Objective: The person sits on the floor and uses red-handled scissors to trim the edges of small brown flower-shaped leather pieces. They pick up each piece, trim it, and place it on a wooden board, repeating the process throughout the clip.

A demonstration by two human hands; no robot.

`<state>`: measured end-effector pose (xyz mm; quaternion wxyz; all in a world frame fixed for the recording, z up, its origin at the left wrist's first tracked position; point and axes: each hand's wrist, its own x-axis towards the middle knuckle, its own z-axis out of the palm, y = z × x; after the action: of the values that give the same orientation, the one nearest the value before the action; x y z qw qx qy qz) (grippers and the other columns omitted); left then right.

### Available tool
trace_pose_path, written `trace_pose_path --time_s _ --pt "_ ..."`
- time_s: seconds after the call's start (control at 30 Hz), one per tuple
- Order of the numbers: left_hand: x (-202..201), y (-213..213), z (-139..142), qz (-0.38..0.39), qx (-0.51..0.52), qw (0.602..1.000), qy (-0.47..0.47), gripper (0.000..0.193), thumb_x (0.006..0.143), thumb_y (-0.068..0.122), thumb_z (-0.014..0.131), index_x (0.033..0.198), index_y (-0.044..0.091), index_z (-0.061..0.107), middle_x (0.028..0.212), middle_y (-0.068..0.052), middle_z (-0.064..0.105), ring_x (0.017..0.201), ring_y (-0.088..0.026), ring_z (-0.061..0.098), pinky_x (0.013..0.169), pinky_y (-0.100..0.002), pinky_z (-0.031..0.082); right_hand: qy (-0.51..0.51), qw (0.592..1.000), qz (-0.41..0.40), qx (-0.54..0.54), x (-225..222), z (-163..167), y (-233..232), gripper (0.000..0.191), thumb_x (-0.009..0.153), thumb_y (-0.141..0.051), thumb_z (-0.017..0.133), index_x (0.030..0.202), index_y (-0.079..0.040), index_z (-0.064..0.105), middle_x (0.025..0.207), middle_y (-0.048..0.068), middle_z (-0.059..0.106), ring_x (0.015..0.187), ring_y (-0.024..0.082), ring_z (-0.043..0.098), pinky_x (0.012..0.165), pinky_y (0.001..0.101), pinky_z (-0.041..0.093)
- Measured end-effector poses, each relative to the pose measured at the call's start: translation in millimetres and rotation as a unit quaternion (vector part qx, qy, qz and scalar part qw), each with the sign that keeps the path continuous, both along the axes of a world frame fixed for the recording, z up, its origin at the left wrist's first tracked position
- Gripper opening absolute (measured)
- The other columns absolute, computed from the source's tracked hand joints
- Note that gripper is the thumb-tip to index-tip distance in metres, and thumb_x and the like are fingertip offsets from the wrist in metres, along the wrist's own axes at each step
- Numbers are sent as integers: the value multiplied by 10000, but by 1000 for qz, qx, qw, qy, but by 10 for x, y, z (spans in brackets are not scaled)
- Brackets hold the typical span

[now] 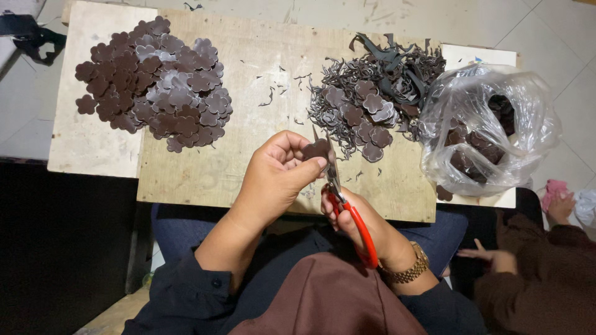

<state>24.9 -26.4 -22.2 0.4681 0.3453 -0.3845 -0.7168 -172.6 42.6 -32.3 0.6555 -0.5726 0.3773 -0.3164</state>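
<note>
Left hand [273,177]: fingers curled, thumb and fingertips pinching small dark brown flower-shaped leather piece [316,149], held above front edge of pale wooden board [248,87].
Right hand [354,214]: fingers closed through red-handled scissors [347,208], blades at edge of held piece; blade gap cannot tell. Gold-coloured wristwatch [410,268] on right wrist.
Board, left: heap of cut dark brown flower shapes [155,84].
Board, centre-right: pile of dark trimmings mixed with flower shapes [372,96].
Board, right: clear plastic bag [490,127] holding more brown pieces.
Far right: another person's hand [487,254], brown sleeve.
</note>
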Motion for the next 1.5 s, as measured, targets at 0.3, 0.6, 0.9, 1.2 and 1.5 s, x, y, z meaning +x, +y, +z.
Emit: trace_pose_path --time_s 0.3,0.6,0.9,1.2,1.5 --pt "3 12 -22 3 3 1000 12 174 934 -21 694 1069 -14 584 1044 -121 732 903 -107 693 806 -253 589 17 1000 -10 -6 16 23 3 805 899 -845 441 1036 -56 523 859 -21 484 727 81 455 636 229 431" --pt "22 14 23 -27 6 1000 -5 146 914 -2 705 1020 -3 605 941 -45 685 822 -84 665 748 -242 563 -20 1000 2 -4 42 -93 30 852 922 -816 476 1227 -21 502 1002 17 493 850 104 473 752 250 472" --pt "2 15 48 -40 18 998 -38 95 922 15 702 988 3 634 866 -49 698 761 -91 658 707 -252 555 -111 991 -1 70 21 -124 101 884 934 -763 548 1375 -2 461 1102 20 490 934 120 469 858 278 464" --pt "-29 32 22 -31 43 998 -19 99 926 31 705 992 12 634 892 -47 698 782 -93 664 721 -248 553 -81 994 -19 75 2 -127 83 880 905 -771 533 1371 -28 458 1061 27 507 900 116 474 802 276 469" --pt "-46 31 10 -4 39 999 -12 111 934 51 669 1030 12 629 910 -65 728 794 -90 669 741 -259 562 -79 995 12 51 -7 -85 85 856 947 -758 521 1332 5 474 1105 30 506 943 119 493 851 274 480"
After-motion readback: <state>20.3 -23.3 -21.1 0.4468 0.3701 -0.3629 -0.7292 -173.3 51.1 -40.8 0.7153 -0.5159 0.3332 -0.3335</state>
